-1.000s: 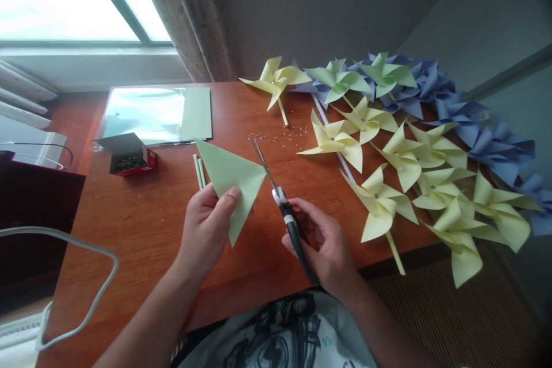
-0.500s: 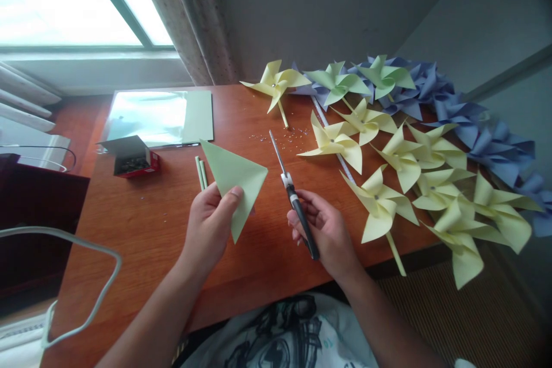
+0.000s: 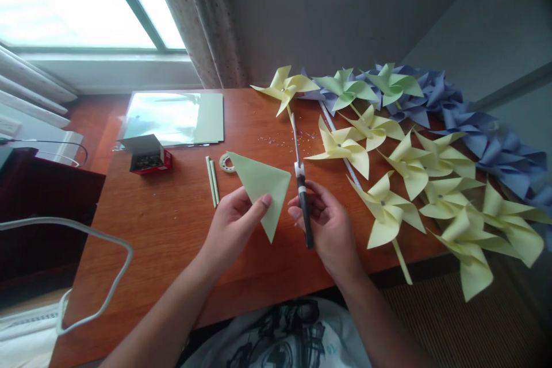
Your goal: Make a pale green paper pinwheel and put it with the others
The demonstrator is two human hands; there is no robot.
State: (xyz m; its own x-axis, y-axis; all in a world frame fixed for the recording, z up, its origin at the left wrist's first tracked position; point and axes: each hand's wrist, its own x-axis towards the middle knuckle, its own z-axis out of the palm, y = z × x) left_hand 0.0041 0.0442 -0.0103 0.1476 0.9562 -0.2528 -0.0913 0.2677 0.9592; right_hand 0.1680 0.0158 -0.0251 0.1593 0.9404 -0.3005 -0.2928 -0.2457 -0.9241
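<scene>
Right hand (image 3: 328, 223), curled round the scissors (image 3: 305, 213), points their length toward the frame's top, just right of the green paper triangle (image 3: 263, 180) that the left hand (image 3: 233, 224) holds pinched near the centre.

The paper (image 3: 264, 181) hides the fingertips of the left hand (image 3: 233, 224), bar the thumb's, and part of the tape (image 3: 222, 163). Near the tabletop's (image 3: 172, 253) left edge, the contents of the box (image 3: 152, 168) are too small to tell. Beyond the right edge, the outermost blue pinwheel (image 3: 541, 198) is cut off.
</scene>
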